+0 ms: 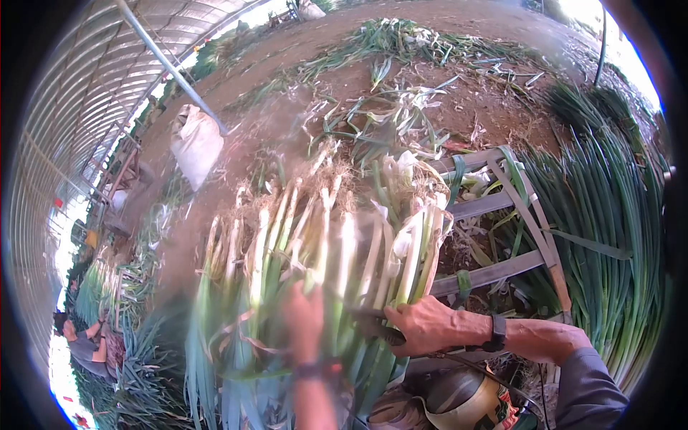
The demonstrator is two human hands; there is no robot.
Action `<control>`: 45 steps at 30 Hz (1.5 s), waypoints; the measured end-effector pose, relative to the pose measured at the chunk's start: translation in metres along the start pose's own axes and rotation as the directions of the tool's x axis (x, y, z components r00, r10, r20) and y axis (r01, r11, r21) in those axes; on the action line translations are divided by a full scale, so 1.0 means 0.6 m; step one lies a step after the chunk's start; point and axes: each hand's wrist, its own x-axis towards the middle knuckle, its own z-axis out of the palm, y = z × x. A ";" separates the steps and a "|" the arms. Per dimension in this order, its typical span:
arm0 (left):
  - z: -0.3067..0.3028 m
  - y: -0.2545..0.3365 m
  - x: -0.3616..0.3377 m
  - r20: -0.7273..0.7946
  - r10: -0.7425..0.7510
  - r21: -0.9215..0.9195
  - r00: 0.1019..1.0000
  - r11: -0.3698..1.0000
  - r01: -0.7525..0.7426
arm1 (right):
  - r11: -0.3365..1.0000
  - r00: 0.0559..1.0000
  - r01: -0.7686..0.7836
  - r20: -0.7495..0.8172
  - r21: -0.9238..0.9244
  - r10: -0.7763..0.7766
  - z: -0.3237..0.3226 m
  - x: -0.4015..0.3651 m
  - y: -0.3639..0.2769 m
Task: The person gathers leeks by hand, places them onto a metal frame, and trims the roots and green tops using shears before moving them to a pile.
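Long green onions (258,254) lie side by side in front of me, roots away from me and green leaves towards me. My left hand (304,315) is smeared by motion over the white stalks in the middle of the row. My right hand (424,326) is closed around a dark air blow gun (376,324), its front end pointing left across the stalks. A thin black hose (494,376) trails from that hand to the lower right. Loose, partly peeled skins (406,240) hang on the onions just beyond my right hand.
A metal frame (494,269) stands at right, beside a large heap of green onions (602,251). Leaf scraps (401,43) litter the soil ahead. At left are a white sack (196,143), a slanting pole (168,64) and a seated person (93,347) among more onions.
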 end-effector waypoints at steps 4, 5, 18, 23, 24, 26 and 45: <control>0.007 0.005 0.002 -0.072 0.074 0.010 0.995 0.997 -0.074 | 0.998 0.993 0.032 -0.112 -0.056 -0.038 0.021 0.003 0.011; 0.001 0.017 0.004 0.005 0.039 0.004 0.999 0.999 -0.039 | 0.997 0.991 0.022 -0.131 -0.079 -0.033 0.017 0.009 0.008; 0.003 0.064 -0.066 0.250 0.404 0.106 0.880 0.892 -0.439 | 0.972 0.983 -0.182 0.060 0.151 0.175 -0.065 0.013 -0.030; 0.031 -0.001 -0.039 0.158 0.176 -0.121 0.972 0.980 -0.158 | 0.977 0.975 -0.210 0.085 0.027 0.207 -0.051 0.048 -0.030; 0.019 0.011 -0.023 0.156 0.038 -0.150 0.987 0.989 -0.014 | 0.975 0.973 -0.219 0.075 0.025 0.217 -0.051 0.057 -0.029; -0.003 0.031 -0.022 0.111 -0.036 -0.013 0.993 0.999 0.038 | 0.968 0.967 -0.251 0.056 0.024 0.249 -0.053 0.065 -0.025; -0.021 0.051 -0.013 0.201 0.101 0.380 0.974 0.909 -0.172 | 0.943 0.964 -0.265 0.065 0.201 0.257 -0.061 0.035 -0.035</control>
